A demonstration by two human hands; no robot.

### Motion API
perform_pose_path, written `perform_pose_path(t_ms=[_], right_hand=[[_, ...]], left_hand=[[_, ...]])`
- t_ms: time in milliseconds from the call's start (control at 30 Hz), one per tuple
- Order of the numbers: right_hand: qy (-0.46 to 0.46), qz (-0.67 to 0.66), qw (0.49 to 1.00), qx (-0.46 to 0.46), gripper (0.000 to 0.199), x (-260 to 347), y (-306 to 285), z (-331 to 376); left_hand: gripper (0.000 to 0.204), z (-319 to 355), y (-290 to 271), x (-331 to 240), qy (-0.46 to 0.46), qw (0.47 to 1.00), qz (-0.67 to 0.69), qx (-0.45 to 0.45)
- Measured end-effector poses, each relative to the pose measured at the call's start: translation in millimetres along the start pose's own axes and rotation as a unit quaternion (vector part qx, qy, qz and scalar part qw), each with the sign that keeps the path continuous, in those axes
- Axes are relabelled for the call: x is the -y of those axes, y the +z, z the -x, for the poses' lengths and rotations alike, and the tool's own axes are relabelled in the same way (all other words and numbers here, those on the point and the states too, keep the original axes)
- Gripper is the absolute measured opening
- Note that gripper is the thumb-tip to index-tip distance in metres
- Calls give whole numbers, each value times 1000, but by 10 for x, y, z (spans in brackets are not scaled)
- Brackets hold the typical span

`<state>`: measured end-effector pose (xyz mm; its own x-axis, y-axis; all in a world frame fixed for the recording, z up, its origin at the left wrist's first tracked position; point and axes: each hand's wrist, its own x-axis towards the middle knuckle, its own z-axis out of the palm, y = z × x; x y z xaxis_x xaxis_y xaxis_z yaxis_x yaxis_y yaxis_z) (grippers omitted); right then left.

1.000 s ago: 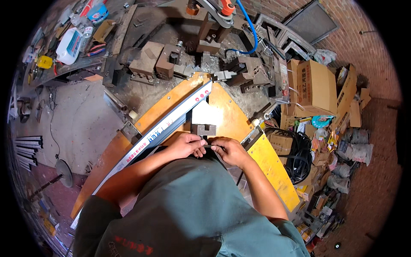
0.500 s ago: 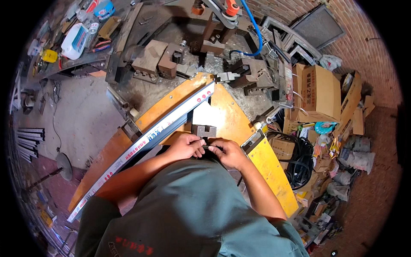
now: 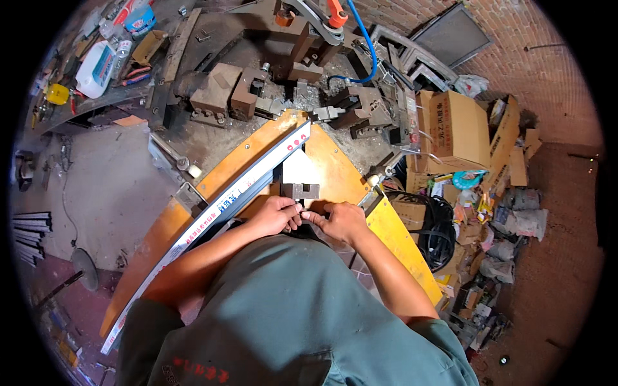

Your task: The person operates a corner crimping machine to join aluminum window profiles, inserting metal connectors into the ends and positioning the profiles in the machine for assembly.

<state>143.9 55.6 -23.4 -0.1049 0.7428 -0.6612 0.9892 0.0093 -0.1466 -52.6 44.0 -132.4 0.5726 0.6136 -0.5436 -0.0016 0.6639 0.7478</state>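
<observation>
My left hand [image 3: 279, 215] is closed, its thumb and fingertips pinched together close to my body. Whatever it holds is too small or hidden to make out. From the right, my right hand [image 3: 339, 220] meets it, thumb tip against the left fingertips and the other fingers bent. Just beyond both hands sits a dark notched metal block [image 3: 296, 191]. A long aluminium profile [image 3: 225, 201] with printed white film lies slantwise over the orange machine table [image 3: 340, 157], passing my left forearm on its outer side.
Clamping blocks [image 3: 241, 96] of the machine stand beyond the table, near a blue hose [image 3: 373, 55]. At the far left a bench carries a white jug [image 3: 95, 71] and tools. Cardboard boxes [image 3: 454, 132] and a black coiled hose [image 3: 436, 235] crowd the right side.
The whole scene has shifted slightly left as my head moved. My right hand has turned, its thumb now pointing at the left fingertips. A thin dark piece between the hands no longer shows.
</observation>
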Motion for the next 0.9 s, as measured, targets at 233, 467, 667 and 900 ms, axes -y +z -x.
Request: perform_pose_path(t_ms=[233,467,667,900], right_hand=[[84,82,989,89,92,89,-56,-95],[88,95,989,71,82,230,-66,-39],[32,55,997,38,66,184,-3,-10],[40,74,996,27,68,-138,2,4]], left_hand=[[30,-142,11,26,21,999,24,25],[28,-164,40,77,27,999,34,20],[29,-33,9,94,41,998,43,1],[30,-7,1,41,23,1000,9,6]])
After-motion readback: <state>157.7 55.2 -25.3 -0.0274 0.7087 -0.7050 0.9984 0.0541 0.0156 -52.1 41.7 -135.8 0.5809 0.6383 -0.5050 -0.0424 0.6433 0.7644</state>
